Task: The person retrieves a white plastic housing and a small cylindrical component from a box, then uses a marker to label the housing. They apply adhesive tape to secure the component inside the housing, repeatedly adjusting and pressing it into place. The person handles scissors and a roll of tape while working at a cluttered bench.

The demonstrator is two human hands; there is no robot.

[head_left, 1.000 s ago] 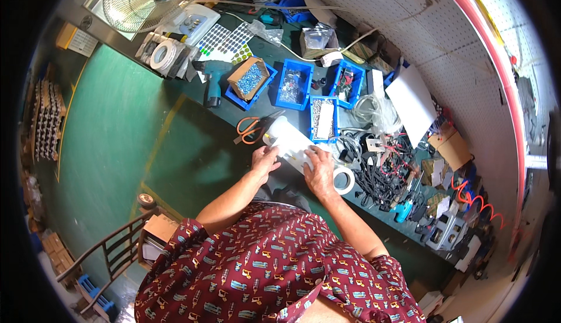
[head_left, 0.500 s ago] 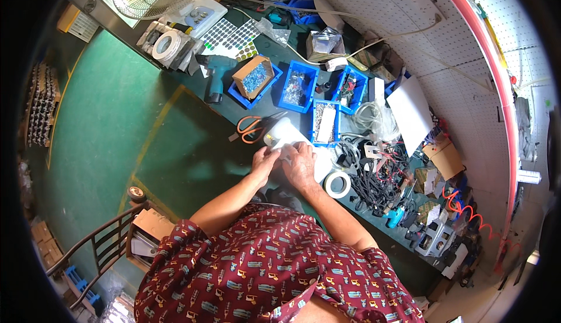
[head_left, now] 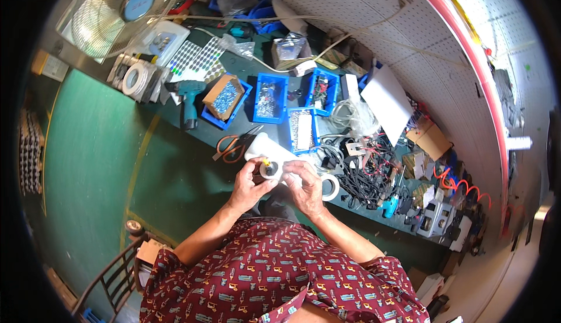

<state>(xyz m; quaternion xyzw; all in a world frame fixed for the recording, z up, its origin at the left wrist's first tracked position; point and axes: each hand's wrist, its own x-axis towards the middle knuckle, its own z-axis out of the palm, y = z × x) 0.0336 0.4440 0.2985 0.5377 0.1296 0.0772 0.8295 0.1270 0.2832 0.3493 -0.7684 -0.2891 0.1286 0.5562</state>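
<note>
Above the bench edge, my left hand point(head_left: 248, 187) is closed round a small white round part point(head_left: 270, 174) with a dark middle and a yellow bit at its top. My right hand point(head_left: 305, 191) is beside it with fingers curled and tips pinched close to the part's right side. Whitish material shows at those fingertips, too unclear to name. Behind my hands a white sheet-like piece point(head_left: 264, 146) lies on the bench edge. Orange-handled scissors point(head_left: 231, 148) lie just left of it. A roll of white tape point(head_left: 330, 187) is right of my right hand.
Blue bins point(head_left: 270, 120) of small parts stand behind my hands, one with a cardboard box point(head_left: 222, 96) in it. A teal power drill point(head_left: 188, 104) lies to the left. Tangled black cables point(head_left: 365, 177) cover the bench at right. A fan point(head_left: 137, 4) stands at far left.
My hands have come back toward my body and a little apart. The white part is now turned so its dark middle and yellow bit show. The view has shifted, moving the bench leftward.
</note>
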